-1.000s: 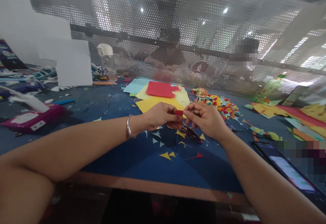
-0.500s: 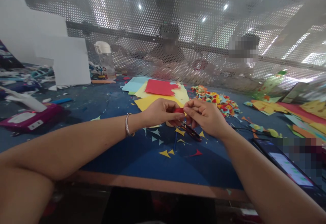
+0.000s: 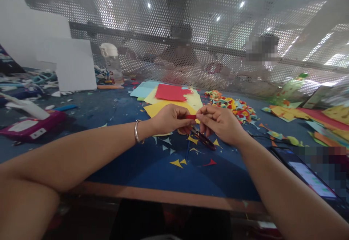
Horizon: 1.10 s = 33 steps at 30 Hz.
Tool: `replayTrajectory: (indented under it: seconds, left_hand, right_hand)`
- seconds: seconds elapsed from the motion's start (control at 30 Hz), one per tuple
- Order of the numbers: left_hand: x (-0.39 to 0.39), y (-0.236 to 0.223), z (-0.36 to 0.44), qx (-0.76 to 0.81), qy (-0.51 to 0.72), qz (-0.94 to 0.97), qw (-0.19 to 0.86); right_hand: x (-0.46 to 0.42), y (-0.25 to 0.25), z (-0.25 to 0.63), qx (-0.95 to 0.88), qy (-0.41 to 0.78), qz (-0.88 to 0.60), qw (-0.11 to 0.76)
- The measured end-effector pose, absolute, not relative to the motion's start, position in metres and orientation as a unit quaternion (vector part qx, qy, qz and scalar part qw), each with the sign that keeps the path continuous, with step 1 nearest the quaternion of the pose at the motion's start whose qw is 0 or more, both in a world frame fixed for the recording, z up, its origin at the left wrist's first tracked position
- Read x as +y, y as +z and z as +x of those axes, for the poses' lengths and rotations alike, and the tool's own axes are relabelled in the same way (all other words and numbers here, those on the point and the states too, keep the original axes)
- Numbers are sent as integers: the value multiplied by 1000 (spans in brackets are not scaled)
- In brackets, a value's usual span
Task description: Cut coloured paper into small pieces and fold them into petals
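Note:
Between my two hands is a small piece of red paper (image 3: 191,116), pinched at its ends. My left hand (image 3: 174,118) grips its left side with thumb and fingers. Thumb and fingertips of my right hand (image 3: 216,122) close on its right side. Just below the hands lies a dark-handled pair of scissors (image 3: 205,140) on the blue table, partly hidden by the fingers. Yellow, light blue and red paper scraps (image 3: 176,163) are scattered around it. Behind the hands rests a stack of coloured sheets, with a cut-edged red sheet (image 3: 171,92) on top.
A heap of small coloured paper pieces (image 3: 237,107) lies behind my right hand. A phone (image 3: 308,174) is by my right forearm. At left are a purple tissue pack (image 3: 35,125) and a clear bottle (image 3: 114,65). A perforated metal screen (image 3: 152,43) stands along the back.
The fingers have shifted slightly around the red paper, and more of it shows between them. Both hands stay in nearly the same place.

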State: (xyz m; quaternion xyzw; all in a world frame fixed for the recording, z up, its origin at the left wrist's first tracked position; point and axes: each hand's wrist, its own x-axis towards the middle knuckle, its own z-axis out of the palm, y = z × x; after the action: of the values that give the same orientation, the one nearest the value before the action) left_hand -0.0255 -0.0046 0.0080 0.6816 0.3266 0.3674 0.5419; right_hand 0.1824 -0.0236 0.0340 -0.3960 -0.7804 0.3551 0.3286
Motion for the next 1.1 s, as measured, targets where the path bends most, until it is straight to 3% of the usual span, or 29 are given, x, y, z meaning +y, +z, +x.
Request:
replayTrajectory:
  seconds: [0.37, 0.83, 0.9, 1.03, 1.1]
  left_hand:
    - [-8, 9, -23, 325, 382, 624, 600]
    - [-11, 9, -21, 321, 383, 664, 556]
    - [-13, 9, -22, 320, 388, 692, 517]
    - [-17, 10, -27, 308, 385, 803, 334]
    - [-18, 10, -28, 299, 381, 821, 303]
  right_hand:
    - [-25, 33, 181, -781, 338, -399, 342]
    - [-28, 36, 180, -790, 305, -397, 354]
    - [-28, 37, 180, -790, 309, -396, 353]
    - [-27, 35, 181, -790, 318, -393, 346]
    - [-27, 35, 181, -792, 316, -390, 347]
